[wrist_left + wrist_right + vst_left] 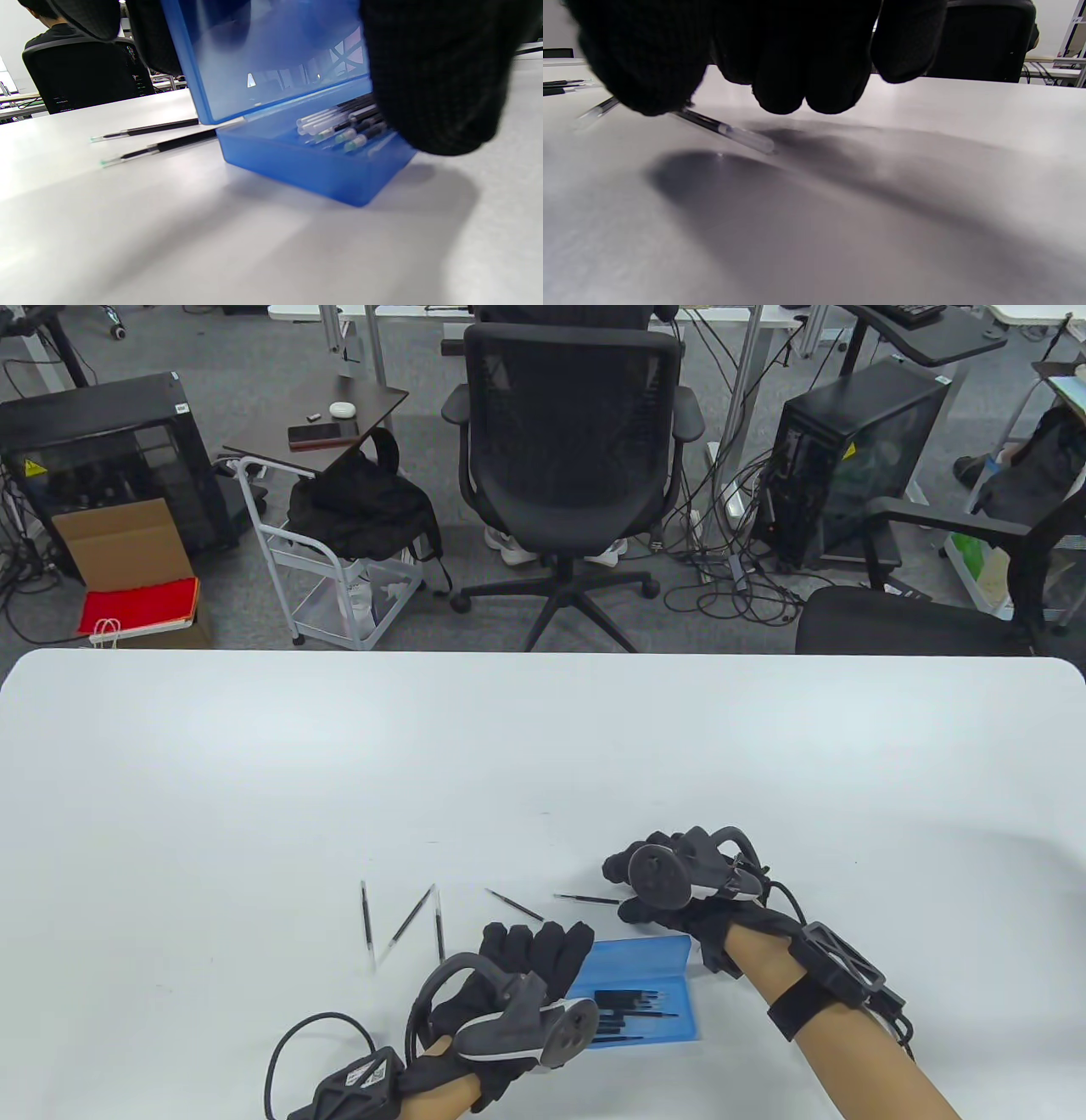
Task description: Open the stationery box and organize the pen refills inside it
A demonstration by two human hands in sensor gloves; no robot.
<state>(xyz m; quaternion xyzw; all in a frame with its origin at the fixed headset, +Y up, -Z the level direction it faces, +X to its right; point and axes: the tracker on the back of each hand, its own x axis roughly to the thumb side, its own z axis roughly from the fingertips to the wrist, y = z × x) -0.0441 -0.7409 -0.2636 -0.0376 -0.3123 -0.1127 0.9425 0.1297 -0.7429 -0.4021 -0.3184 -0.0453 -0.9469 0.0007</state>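
Observation:
The blue stationery box (653, 1014) lies open near the table's front edge with its lid (271, 55) raised. Several pen refills (343, 125) lie inside it. My left hand (539, 954) is at the box's left end, and the lid stands between its thumb (437, 80) and its fingers (148, 38). Loose refills (411, 918) lie on the table to the left. My right hand (632, 891) hangs over one refill (725, 129) beyond the box. Its thumb (640, 63) touches that refill, which still looks flat on the table. The curled fingertips (797, 93) hover close, and a pinch is not visible.
The white table (254, 780) stretches far beyond the hands. A black office chair (577, 449) stands behind its far edge, with computer towers, a small cart and cables on the floor. A seated person's back (63, 38) shows in the left wrist view.

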